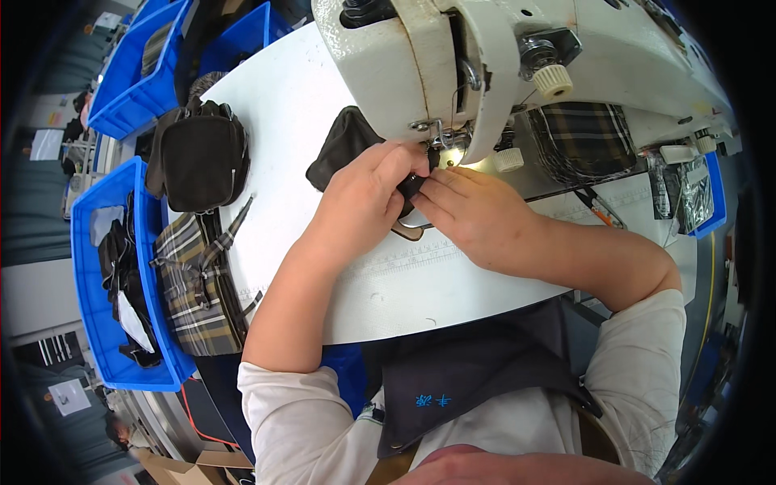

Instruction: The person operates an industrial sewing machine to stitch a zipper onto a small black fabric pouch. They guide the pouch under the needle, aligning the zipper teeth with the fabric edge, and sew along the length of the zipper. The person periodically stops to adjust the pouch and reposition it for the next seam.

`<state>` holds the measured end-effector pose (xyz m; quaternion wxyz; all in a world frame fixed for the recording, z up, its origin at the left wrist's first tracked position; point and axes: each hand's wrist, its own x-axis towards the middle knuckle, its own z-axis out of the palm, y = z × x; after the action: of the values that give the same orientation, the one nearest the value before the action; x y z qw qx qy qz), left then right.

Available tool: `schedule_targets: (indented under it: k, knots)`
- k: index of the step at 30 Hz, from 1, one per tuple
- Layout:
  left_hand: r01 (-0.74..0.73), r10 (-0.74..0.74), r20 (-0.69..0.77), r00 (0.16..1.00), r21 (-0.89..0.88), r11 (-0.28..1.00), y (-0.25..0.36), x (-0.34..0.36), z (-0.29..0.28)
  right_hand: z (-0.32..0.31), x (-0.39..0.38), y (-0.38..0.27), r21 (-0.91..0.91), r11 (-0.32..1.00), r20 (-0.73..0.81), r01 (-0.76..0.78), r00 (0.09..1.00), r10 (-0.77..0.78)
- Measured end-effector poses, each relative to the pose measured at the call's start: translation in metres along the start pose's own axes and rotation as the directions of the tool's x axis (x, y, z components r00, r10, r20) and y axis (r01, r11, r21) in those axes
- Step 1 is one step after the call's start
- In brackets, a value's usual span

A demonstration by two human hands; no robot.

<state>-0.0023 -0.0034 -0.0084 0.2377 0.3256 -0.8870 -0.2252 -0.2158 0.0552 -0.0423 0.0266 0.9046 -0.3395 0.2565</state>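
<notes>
A dark fabric piece point(345, 145) lies on the white table under the head of a sewing machine point(396, 81). My left hand point(365, 194) has its fingers closed on the edge of this fabric, close to the lit needle area. From the other side my right hand point(469, 212) presses its fingertips together on the same dark material. Both hands nearly meet below the presser foot, and they hide part of the fabric and the stitching point. A small tan-edged strip point(406, 232) shows below my left fingers.
A dark pouch point(204, 158) and a plaid bag point(198, 283) sit at the table's left edge. Blue bins point(85, 299) with fabric stand beyond. Right of the needle lie plaid pieces point(584, 141), orange-handled snips point(598, 208) and plastic-wrapped packets point(693, 194).
</notes>
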Motion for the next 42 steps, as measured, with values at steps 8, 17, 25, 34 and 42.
schedule_targets:
  k: [8, 17, 25, 34, 42]
  knots:
    - [0.095, -0.088, 0.175, 0.981, -0.029, 0.995, 0.006, -0.002, -0.014, -0.008, -0.006, -0.002, 0.041, 0.998, 0.180, -0.037, 0.983, 0.029]
    - [0.154, -0.130, 0.229, 0.965, -0.091, 0.984, 0.004, -0.009, -0.007, 0.000, -0.011, -0.002, -0.128, 0.991, 0.029, 0.040, 0.999, -0.036]
    - [0.022, 0.019, -0.106, 0.994, 0.378, 0.925, 0.020, -0.002, 0.021, -0.003, -0.010, -0.006, -0.114, 0.992, 0.135, 0.046, 0.990, -0.030]
    - [-0.063, 0.138, -0.166, 0.976, 0.391, 0.918, 0.002, 0.007, 0.025, 0.001, -0.009, -0.011, -0.075, 0.995, 0.156, 0.059, 0.987, -0.046]
    - [-0.067, 0.124, -0.112, 0.986, 0.417, 0.907, -0.007, 0.005, 0.029, -0.001, -0.007, -0.010, -0.085, 0.994, 0.133, 0.072, 0.989, -0.061]
